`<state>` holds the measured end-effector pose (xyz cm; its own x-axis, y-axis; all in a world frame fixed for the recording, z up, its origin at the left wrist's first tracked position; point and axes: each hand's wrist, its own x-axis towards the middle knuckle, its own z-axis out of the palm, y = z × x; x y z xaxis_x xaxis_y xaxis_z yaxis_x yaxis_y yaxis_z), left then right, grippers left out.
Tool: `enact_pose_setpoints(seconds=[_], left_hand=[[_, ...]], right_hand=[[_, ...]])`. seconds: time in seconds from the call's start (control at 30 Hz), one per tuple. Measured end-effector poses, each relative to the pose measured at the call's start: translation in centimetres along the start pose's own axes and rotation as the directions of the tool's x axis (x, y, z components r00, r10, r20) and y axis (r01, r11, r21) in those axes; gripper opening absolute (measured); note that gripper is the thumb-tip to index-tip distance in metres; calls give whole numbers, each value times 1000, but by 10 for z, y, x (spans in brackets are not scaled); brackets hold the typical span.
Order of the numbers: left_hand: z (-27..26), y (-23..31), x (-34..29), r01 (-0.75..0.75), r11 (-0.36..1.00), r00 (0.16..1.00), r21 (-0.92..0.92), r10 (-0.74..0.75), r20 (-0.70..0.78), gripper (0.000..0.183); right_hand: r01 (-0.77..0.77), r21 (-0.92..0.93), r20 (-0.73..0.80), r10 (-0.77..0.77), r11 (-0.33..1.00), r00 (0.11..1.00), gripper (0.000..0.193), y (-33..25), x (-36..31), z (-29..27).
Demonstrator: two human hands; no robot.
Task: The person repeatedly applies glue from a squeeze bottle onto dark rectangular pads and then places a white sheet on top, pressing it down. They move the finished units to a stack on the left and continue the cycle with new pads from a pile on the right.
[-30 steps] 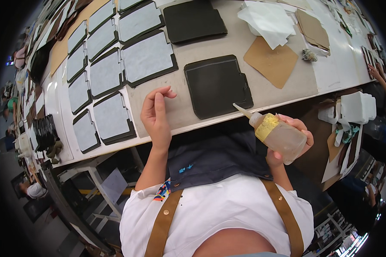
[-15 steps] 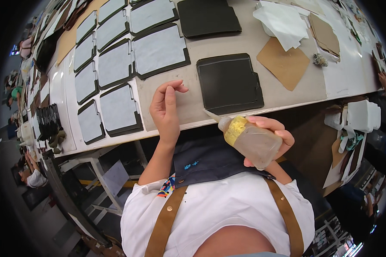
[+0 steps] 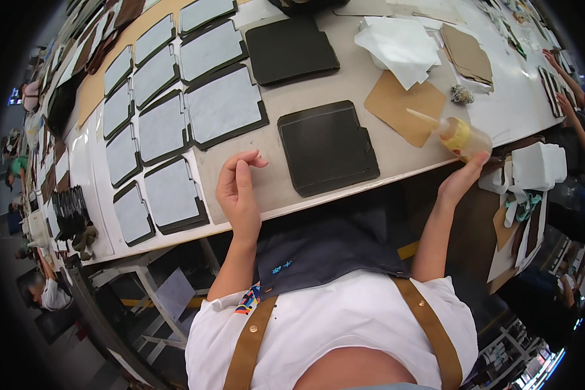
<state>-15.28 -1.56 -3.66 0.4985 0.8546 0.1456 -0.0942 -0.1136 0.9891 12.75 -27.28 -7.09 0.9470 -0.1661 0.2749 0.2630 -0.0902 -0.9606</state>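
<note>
My right hand (image 3: pixel 463 177) is wrapped round the base of a clear squeeze bottle (image 3: pixel 476 141) with yellow tape and a pale pointed nozzle. The bottle is tilted at the table's front right, its nozzle pointing left over a tan card (image 3: pixel 396 104). My left hand (image 3: pixel 238 195) is raised over the front edge, fingers loosely bent, thumb apart from the fingertips, and nothing visible in it. Just right of it lies a flat black panel (image 3: pixel 328 148) with a notched right side and a ridge along its top. A similar black panel (image 3: pixel 291 52) lies farther back.
Rows of black panels with pale grey sheets (image 3: pixel 224 107) cover the table's left. White paper (image 3: pixel 400 49), a stack of brown cards (image 3: pixel 467 55) and a small mottled lump (image 3: pixel 461 94) are at the back right. White plastic containers (image 3: pixel 536 166) stand beyond the right edge. Other people work nearby.
My right hand has carried the bottle away from the near black panel, to the right and farther forward. The left hand keeps nearly the same pose. The whole view has shifted slightly.
</note>
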Motion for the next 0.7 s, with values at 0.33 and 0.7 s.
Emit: enact_pose_setpoints(seconds=[0.33, 0.7], left_hand=[[2, 2, 0, 7, 1000, 1000, 28, -6, -20, 26], [15, 32, 8, 213, 959, 921, -187, -133, 367, 46]], right_hand=[[777, -285, 622, -508, 561, 595, 62, -79, 8, 93], [791, 74, 826, -481, 608, 292, 43, -113, -24, 122]])
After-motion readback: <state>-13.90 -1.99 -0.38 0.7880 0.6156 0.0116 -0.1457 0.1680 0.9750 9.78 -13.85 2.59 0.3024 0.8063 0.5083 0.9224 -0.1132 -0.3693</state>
